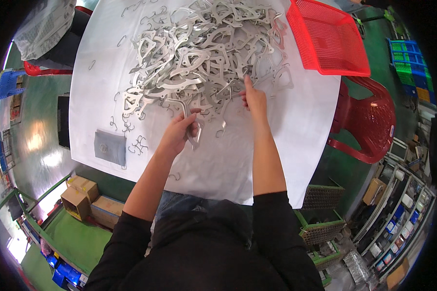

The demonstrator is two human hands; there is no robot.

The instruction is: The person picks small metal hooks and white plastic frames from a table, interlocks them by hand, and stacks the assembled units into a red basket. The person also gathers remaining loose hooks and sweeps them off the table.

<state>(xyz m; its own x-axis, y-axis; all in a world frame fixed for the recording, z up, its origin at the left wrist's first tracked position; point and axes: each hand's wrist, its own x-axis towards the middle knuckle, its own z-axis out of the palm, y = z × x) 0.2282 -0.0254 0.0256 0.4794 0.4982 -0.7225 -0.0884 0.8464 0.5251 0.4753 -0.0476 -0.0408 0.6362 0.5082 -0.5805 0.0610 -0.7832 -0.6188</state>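
Note:
My left hand (179, 131) is closed on a flat silver metal bracket (195, 139), held upright just in front of a large heap of similar brackets (189, 60) on the white-covered table (296, 140). At the right front of the heap is my right hand (255, 99). Its index finger stretches toward the brackets while the other fingers curl in. Whatever those curled fingers hold, if anything, is too small to make out. Several thin wire hooks (140, 145) lie loose at the heap's left and front, beside a folded grey cloth or pouch (109, 147).
A red perforated basket (330, 39) stands at the far right of the table, with a dark red plastic chair (369, 119) beyond the edge. Cardboard boxes (85, 194) sit lower left; green-edged crates (320, 223) stand lower right. At the far left, another person's dark clothing (65, 46) shows.

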